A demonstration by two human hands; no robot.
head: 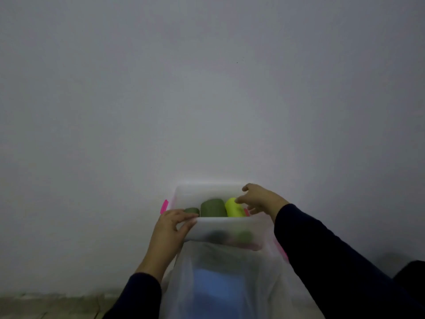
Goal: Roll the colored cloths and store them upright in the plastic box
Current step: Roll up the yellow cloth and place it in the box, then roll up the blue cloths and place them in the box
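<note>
A translucent plastic box (230, 229) with pink latches sits low in the middle of the view, in front of a white wall. Three rolled cloths stand in it: a small dark green roll (192, 211), a larger dark green roll (213, 207) and a bright yellow roll (233, 208). More dim shapes show through the box's near wall. My left hand (171, 229) grips the near rim at the left corner, thumb on the outer wall. My right hand (258, 199) reaches in from the right, spread fingertips touching the top of the yellow roll.
The plain white wall (207, 88) fills most of the view. Below the box hangs more translucent plastic (220, 268) with a blue shape (218, 288) behind it. A strip of wooden floor (46, 305) shows at the bottom left. Dark sleeves cover both forearms.
</note>
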